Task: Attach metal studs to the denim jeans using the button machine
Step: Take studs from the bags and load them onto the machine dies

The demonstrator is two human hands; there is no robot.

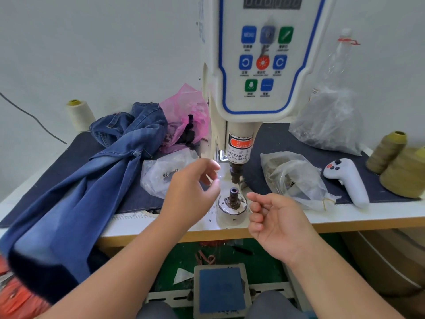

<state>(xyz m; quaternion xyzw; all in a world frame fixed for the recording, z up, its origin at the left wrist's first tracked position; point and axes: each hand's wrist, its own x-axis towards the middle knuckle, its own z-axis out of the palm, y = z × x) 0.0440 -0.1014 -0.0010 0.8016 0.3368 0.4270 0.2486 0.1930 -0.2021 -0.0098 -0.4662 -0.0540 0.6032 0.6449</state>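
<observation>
1. Our left hand (188,192) hangs over the front edge of the bench (345,217), its fingers (212,165) loosely curled toward the machine's lower die (233,199); they may pinch a small stud, but the blur keeps us from telling
2. Our right hand (278,224) sits palm up just right of the die, fingers half curled and holding nothing we can see
3. The die post stands upright between our two hands, directly under the punch (236,173) of the button machine (264,65); the left fingertips are nearer, just up and left of it
4. The denim jeans (92,180) lie heaped on the left part of the bench and spill over its front edge, well left of the die, long axis running from the back left toward us; our left hand is the closer one to pull them in
5. A clear bag (161,173) left of the die shows a few metal pieces; another clear bag (296,178) to the right holds small dark and brownish parts; a pink bag (186,116) sits behind the jeans with something dark inside
</observation>
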